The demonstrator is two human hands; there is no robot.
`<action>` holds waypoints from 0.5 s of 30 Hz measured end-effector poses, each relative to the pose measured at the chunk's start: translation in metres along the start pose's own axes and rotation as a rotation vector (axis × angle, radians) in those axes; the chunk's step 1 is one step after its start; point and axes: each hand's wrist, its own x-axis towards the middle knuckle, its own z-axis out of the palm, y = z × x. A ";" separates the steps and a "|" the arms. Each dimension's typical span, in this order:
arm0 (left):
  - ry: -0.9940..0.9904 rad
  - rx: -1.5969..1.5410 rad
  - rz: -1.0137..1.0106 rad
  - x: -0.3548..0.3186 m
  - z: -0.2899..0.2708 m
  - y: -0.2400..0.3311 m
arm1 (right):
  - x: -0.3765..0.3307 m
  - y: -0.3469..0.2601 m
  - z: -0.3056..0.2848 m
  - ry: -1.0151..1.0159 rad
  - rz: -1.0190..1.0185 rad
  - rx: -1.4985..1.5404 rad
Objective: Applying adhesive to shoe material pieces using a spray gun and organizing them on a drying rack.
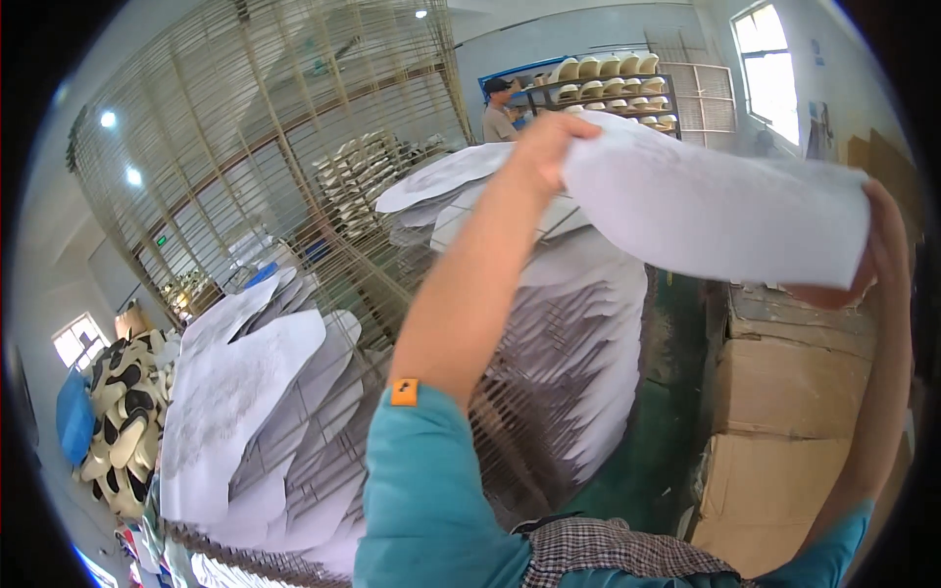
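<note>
Stretched between my two hands is a white sheet with a curved outline and faint grey smudges. My left hand is closed on its upper left corner. At the other end my right hand grips the right edge; some of its fingers are hidden behind the sheet. Below and to the left, similar white sheets lie in layers on a tall wire rack. Another layered batch of white sheets hangs over the rack's nearer left part.
Cardboard boxes are stacked at the right, beside a strip of green floor. Black and cream shaped pieces pile up at far left. Shelves of cream moulded pieces stand at the back, near another person.
</note>
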 end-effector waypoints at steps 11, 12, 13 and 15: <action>0.583 0.222 0.279 -0.058 -0.161 0.160 | 0.258 0.134 0.270 -0.071 -0.268 0.141; 0.596 0.230 0.278 -0.065 -0.168 0.158 | 0.259 0.146 0.281 -0.100 -0.209 0.120; 0.593 0.293 0.164 -0.069 -0.171 0.150 | 0.267 0.163 0.274 -0.124 -0.085 0.064; 0.613 0.358 0.045 -0.081 -0.195 0.131 | 0.261 0.216 0.283 0.007 0.063 -0.087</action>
